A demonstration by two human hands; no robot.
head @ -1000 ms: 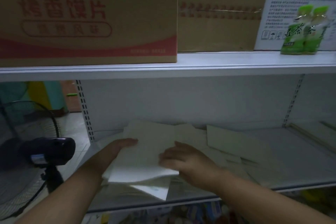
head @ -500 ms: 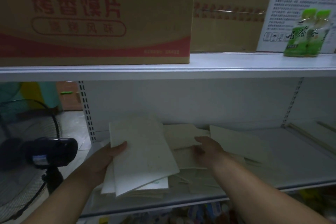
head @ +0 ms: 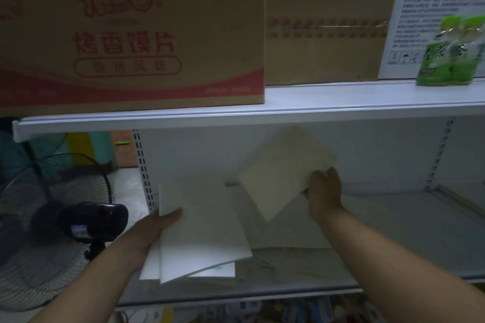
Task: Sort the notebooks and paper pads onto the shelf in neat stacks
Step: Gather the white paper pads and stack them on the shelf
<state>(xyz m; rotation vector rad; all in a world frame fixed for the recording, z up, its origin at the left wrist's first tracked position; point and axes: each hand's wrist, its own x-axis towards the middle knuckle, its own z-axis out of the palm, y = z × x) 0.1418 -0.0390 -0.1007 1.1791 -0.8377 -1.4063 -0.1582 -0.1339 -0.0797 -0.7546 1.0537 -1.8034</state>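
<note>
A small stack of white paper pads (head: 202,228) lies at the left of the lower white shelf (head: 409,238). My left hand (head: 151,231) grips its left edge, thumb on the top pad. My right hand (head: 324,195) holds a cream notebook (head: 284,172) by its right corner, lifted off the shelf and tilted in the air. More pale pads (head: 286,252) lie flat and overlapping beneath and between my arms.
The upper shelf (head: 341,98) carries a printed cardboard box (head: 131,31), a plain brown box (head: 325,23), a white box and green bottles (head: 451,52). A standing fan (head: 52,220) with a black motor stands left of the shelving.
My right hand has picked up a cream notebook from the pile and raised it up and to the right. My left hand keeps hold of the white stack.
</note>
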